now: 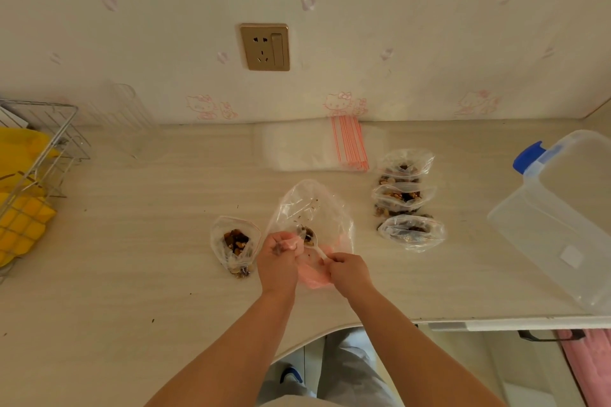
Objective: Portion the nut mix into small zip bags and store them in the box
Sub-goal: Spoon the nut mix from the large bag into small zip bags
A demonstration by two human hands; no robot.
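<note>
A large clear bag (309, 205) with nut crumbs inside lies open on the counter's middle. My left hand (279, 258) grips its pinkish lower edge. My right hand (345, 271) pinches the handle of a white plastic spoon (314, 243), whose bowl holds a bit of nut mix inside the large bag. A small open zip bag (235, 243) with nut mix stands just left of my left hand. Three filled small bags (405, 200) lie in a row to the right. A clear plastic box (558, 218) with a blue latch sits at the far right.
A stack of unused zip bags (317, 147) with red seal strips lies by the wall. A wire rack (36, 155) holding yellow items stands at the left edge. A clear container (125, 119) is beside it. The counter's front edge curves in below my arms.
</note>
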